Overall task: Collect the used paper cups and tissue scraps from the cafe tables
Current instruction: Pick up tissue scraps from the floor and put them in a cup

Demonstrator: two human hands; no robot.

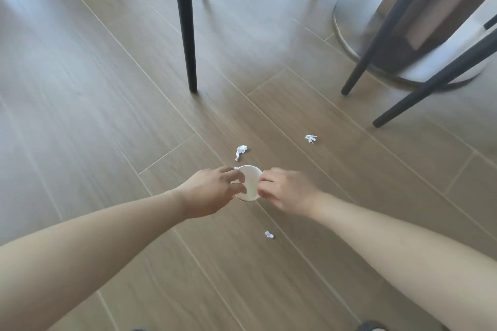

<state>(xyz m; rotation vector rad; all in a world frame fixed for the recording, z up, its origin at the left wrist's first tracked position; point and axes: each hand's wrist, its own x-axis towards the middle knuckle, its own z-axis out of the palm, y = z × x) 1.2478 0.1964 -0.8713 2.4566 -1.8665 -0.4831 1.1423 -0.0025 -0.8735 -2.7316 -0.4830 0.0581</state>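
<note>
A white paper cup (pixel 250 182) is held above the wooden floor between both hands, its open mouth facing me. My left hand (pixel 212 191) grips its left side with fingers over the rim. My right hand (pixel 282 188) pinches its right edge. Three crumpled tissue scraps lie on the floor: one (pixel 240 152) just beyond the cup, one (pixel 310 138) further right, one (pixel 269 234) nearer me, below my hands.
Black chair legs (pixel 188 35) stand ahead, and more legs (pixel 419 91) slant at the right. A round metal table base (pixel 357 29) sits at the upper right. The plank floor (pixel 80 115) stretches open to the left.
</note>
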